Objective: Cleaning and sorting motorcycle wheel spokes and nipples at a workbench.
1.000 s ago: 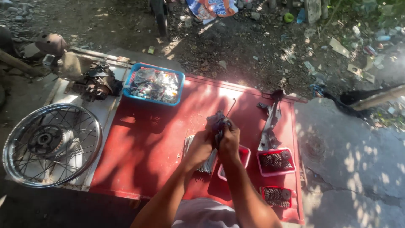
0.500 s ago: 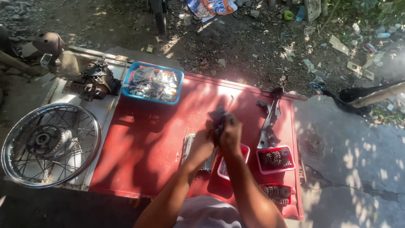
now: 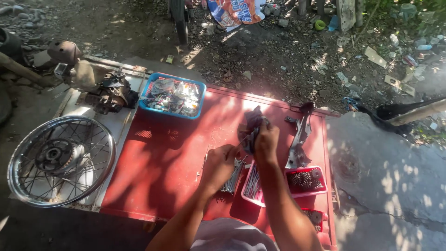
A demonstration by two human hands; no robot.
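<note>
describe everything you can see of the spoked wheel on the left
The spoked wheel lies flat at the left end of the work surface, on a pale panel beside the red tabletop. It has a shiny metal rim, thin wire spokes and a dark hub slightly left of centre. No tyre is fitted. Part of it is sunlit, with patchy shade across the hub. Neither hand touches it; a greasy engine part sits beyond it.
</note>
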